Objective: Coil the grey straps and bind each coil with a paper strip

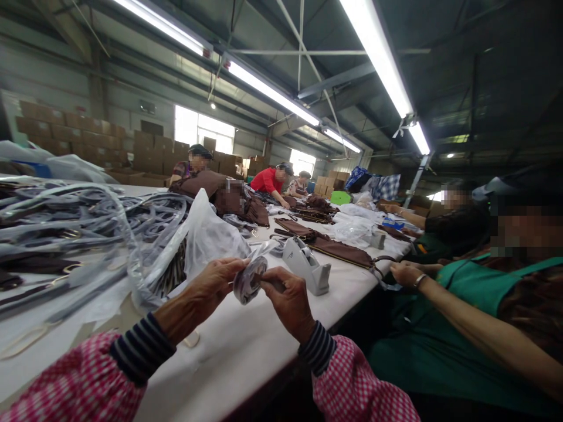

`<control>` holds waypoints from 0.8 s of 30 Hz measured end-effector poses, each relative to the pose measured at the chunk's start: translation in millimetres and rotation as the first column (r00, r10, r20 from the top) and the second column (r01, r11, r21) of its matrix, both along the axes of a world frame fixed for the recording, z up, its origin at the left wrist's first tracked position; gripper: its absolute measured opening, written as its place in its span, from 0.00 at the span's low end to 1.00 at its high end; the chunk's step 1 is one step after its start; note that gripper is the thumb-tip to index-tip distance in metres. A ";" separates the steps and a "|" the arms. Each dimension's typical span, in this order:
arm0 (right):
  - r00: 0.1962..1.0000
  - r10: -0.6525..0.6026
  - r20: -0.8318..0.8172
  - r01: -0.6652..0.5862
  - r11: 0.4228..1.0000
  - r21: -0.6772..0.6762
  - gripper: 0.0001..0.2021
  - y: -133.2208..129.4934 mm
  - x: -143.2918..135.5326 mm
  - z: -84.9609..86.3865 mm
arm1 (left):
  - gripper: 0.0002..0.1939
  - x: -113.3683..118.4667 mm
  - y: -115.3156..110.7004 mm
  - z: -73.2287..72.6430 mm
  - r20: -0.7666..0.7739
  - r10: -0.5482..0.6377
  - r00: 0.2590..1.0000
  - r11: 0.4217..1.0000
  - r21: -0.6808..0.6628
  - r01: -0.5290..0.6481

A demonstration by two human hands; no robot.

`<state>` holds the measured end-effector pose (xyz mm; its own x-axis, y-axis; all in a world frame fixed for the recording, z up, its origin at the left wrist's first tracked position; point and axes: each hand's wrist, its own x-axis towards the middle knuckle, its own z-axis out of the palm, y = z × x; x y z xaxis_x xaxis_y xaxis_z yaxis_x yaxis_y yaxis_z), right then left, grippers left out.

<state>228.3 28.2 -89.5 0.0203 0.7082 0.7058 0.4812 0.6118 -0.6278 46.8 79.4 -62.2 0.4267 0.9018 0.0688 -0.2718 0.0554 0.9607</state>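
Note:
A small coiled strap (250, 282), wrapped in greyish clear plastic, is held up above the table between my two hands. My left hand (214, 288) pinches its left side, and a strip of the wrapping rises from the top of the coil. On the other side, my right hand (288, 300) is closed with its fingertips at the coil's centre, by a brown end. Just beyond stands a grey tape dispenser (308, 266). Left of the hands, a big heap of plastic-wrapped straps (79, 217) with metal clips covers the table.
A white plastic bag (211, 225) stands behind my left hand. Brown bags (329, 243) lie along the white table (211, 369). Close on my right sits a co-worker in a green apron (466, 293), hands on a strap. Other people work farther along; cardboard boxes (74, 138) are stacked behind.

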 end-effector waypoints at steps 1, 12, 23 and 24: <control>0.999 0.001 -0.034 -0.001 1.000 0.007 0.02 2.6 -1.1 -0.2 | 0.12 0.8 -1.5 -0.2 -0.006 -0.005 1.000 1.000 0.005 0.005; 0.933 -0.005 -0.360 -0.002 1.000 -0.019 0.03 14.4 -28.3 -12.2 | 0.17 6.7 -6.3 -4.5 -0.032 0.063 0.997 0.996 0.067 -0.061; 0.919 0.050 -0.391 -0.145 0.966 -0.216 0.08 2.9 -25.9 -18.1 | 0.19 3.9 -3.9 -6.7 -0.070 0.099 0.993 0.990 0.110 -0.091; 0.914 0.045 -0.403 -0.156 0.957 -0.246 0.08 2.1 -24.8 -18.0 | 0.19 4.7 -3.6 -8.2 -0.081 0.094 0.992 0.989 0.120 -0.084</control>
